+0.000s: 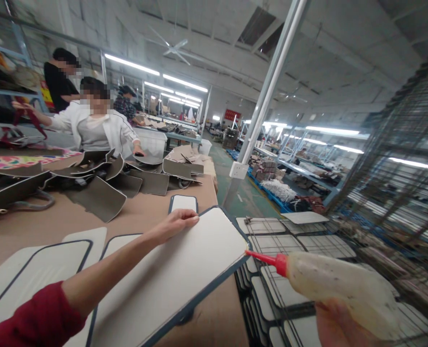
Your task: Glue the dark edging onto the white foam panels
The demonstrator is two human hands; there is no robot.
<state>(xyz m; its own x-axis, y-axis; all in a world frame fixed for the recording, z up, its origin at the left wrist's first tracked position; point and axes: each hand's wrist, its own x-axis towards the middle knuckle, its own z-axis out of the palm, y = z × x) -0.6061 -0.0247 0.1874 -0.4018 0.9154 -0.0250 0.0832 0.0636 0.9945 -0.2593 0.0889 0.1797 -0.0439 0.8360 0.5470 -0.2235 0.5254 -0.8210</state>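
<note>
Red-tipped glue bottle [340, 284] nozzle leftward, toward panel [185, 270].

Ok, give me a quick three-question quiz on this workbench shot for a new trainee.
1. True or false: the right hand holds a squeeze bottle with a red nozzle.
2. Where does the left hand rest? A) on the far edge of the white panel; B) on the wire rack; C) on the dark pieces.
3. Fill in: the nozzle tip points at the panel's ____ corner, near or far?

Key: 1 true. 2 A. 3 far; the tip sits at the panel's dark border, though whether it touches cannot be told.
</note>
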